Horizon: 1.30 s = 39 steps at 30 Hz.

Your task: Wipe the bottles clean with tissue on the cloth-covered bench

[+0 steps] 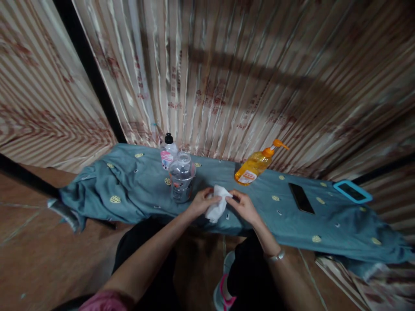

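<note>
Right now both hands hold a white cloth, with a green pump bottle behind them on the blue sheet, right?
Not quite: the pump bottle is orange, not green. The head view shows it. Left hand and right hand do hold the white cloth over the blue sheet.

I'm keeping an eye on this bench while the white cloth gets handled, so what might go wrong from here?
The clear bottle stands right beside the left hand; a nudge might tip it. The black phone lies near the front edge of the loose blue cover, so tugging the white cloth with the right hand may drag it off.
</note>
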Each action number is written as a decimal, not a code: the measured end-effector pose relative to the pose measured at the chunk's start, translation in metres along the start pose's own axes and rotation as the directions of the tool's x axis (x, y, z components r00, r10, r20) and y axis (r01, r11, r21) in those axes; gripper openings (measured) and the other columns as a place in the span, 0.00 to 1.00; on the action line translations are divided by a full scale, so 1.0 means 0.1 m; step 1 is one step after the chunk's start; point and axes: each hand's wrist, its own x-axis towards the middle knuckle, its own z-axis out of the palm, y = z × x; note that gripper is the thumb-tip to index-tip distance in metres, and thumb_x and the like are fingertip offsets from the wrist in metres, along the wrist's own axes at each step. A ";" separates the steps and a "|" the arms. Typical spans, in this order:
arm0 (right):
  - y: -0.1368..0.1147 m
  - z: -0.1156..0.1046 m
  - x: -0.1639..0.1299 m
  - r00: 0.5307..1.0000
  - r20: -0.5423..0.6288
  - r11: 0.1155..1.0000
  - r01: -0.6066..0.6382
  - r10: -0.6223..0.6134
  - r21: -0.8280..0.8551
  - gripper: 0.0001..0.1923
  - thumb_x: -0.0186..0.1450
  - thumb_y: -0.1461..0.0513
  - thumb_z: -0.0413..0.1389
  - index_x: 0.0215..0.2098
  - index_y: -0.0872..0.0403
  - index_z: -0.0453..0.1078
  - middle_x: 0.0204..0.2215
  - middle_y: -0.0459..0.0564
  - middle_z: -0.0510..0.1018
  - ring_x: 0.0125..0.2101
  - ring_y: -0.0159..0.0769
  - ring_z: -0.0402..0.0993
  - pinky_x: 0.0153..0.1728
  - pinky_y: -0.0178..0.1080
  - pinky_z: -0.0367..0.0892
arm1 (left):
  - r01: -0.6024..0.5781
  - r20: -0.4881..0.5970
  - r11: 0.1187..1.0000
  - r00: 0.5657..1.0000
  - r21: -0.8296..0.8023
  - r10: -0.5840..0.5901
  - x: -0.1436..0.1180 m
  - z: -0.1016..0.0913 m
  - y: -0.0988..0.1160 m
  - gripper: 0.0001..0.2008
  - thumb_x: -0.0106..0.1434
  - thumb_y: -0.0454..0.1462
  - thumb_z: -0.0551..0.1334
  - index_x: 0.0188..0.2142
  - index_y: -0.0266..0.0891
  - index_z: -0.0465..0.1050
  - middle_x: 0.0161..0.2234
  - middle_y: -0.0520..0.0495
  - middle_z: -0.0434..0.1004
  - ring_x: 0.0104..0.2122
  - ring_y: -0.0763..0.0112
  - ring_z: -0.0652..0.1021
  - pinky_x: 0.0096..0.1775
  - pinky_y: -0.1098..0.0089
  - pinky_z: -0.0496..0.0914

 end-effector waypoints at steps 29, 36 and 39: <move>0.81 -0.65 -0.37 0.941 -0.086 0.816 -0.328 0.328 -0.476 0.29 0.64 0.46 0.60 0.57 0.53 0.67 0.51 0.56 0.77 0.46 0.43 0.77 0.48 0.52 0.72 | -0.603 0.482 0.045 0.679 0.797 0.553 -0.46 0.05 -0.07 0.32 0.69 0.36 0.56 0.69 0.38 0.46 0.70 0.29 0.50 0.71 0.48 0.51 0.66 0.41 0.52; 0.86 -0.55 -0.37 0.956 -0.083 0.815 -0.283 0.281 -0.506 0.25 0.64 0.50 0.61 0.55 0.53 0.69 0.54 0.57 0.75 0.53 0.47 0.73 0.55 0.56 0.66 | -0.429 0.219 0.011 0.483 0.903 0.848 -0.75 -0.16 0.23 0.43 0.66 0.36 0.63 0.71 0.44 0.36 0.72 0.33 0.40 0.72 0.49 0.46 0.68 0.45 0.48; 0.76 -0.48 -0.32 0.964 -0.150 0.837 -0.264 0.217 -0.479 0.28 0.63 0.51 0.62 0.57 0.55 0.67 0.55 0.59 0.74 0.54 0.50 0.72 0.56 0.58 0.65 | -0.335 -0.008 0.175 0.445 0.926 0.895 -0.70 -0.38 0.34 0.45 0.64 0.40 0.65 0.71 0.44 0.37 0.73 0.35 0.38 0.72 0.49 0.45 0.69 0.47 0.45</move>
